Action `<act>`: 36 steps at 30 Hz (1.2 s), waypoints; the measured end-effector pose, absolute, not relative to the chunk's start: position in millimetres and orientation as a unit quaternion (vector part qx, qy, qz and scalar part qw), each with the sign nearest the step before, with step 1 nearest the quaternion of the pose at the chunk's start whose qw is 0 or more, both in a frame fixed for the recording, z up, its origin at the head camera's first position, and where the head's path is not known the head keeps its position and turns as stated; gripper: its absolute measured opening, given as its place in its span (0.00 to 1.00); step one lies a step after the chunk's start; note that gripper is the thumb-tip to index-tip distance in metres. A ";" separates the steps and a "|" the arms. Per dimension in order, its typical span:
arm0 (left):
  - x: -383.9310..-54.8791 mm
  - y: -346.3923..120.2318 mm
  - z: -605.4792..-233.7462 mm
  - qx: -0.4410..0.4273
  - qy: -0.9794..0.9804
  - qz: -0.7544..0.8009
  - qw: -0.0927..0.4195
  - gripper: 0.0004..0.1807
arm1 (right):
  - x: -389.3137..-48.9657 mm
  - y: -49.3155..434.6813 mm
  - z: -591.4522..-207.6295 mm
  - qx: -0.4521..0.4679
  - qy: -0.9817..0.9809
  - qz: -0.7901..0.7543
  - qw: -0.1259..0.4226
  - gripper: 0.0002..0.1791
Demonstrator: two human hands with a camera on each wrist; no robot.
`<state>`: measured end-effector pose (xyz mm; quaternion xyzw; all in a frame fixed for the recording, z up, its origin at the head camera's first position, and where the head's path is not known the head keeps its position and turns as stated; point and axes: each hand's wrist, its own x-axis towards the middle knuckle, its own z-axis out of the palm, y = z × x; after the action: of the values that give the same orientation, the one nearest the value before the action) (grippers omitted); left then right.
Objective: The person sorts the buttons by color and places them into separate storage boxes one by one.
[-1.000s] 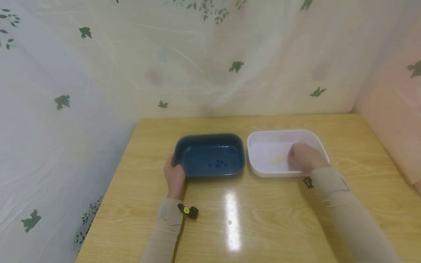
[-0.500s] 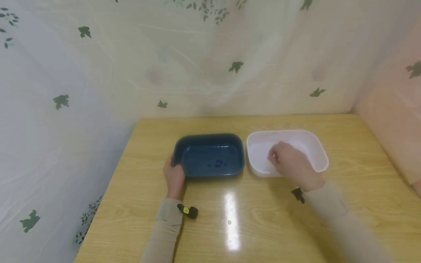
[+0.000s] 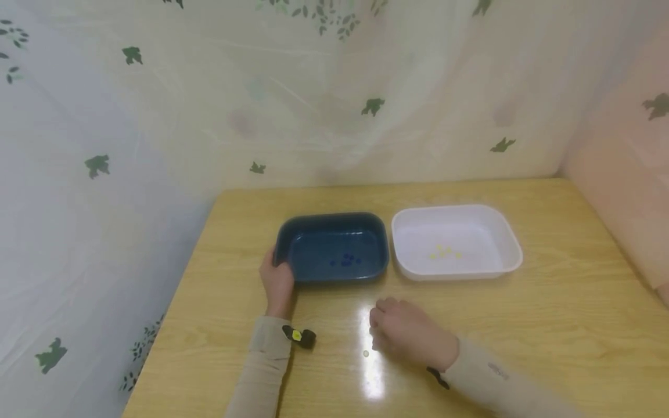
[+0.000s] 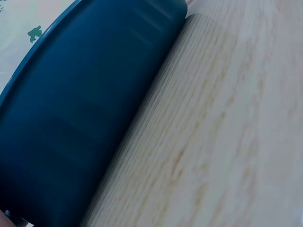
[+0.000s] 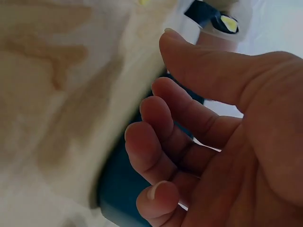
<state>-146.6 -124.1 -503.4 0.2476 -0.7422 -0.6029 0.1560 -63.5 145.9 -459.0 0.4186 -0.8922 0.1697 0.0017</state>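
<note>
My left hand (image 3: 277,284) grips the left end of a dark blue rectangular tub (image 3: 334,222), thumb over its rim. Several small blue pieces (image 3: 347,260) lie on that tub's floor. In the left wrist view the tub's side wall (image 4: 94,94) stands against the wood. Over the tabletop in front of the tubs is my right hand (image 3: 410,334), close to a small pale yellow round piece (image 3: 366,353). The right wrist view shows this hand's fingers (image 5: 144,144) loosely curled and the thumb apart, holding nothing.
A white tub (image 3: 504,229) stands right of the blue one, with several small yellow pieces (image 3: 444,251) inside. The wooden table (image 3: 564,244) meets a leaf-patterned sheet (image 3: 313,116) behind and at the left. Light glares on the wood (image 3: 373,383).
My right hand has come out of the white tub and moved left and toward me, near the pale yellow piece. Yellow pieces in the tub show again. My left hand stays put.
</note>
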 end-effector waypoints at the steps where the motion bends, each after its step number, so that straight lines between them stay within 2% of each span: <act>1: -146.3 -124.1 -503.5 0.247 -0.742 -0.603 0.157 0.31 | -62.8 145.2 -462.3 0.423 -0.890 0.169 0.004 0.09; 14: -146.9 -124.6 -502.3 0.244 -0.744 -0.602 0.155 0.32 | -56.2 136.5 -484.1 0.438 -0.886 0.149 -0.002 0.08; 24: -145.6 -123.7 -502.5 0.241 -0.745 -0.603 0.154 0.32 | -53.7 134.0 -483.1 0.427 -0.893 0.137 -0.044 0.08; 36: -147.4 -120.2 -501.8 0.246 -0.737 -0.610 0.154 0.33 | -52.1 133.2 -481.3 0.448 -0.887 0.112 -0.027 0.08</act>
<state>-147.4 -120.2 -501.8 0.2459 -0.7373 -0.6102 0.1537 -52.1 133.2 -481.3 0.4478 -0.8867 0.1118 -0.0271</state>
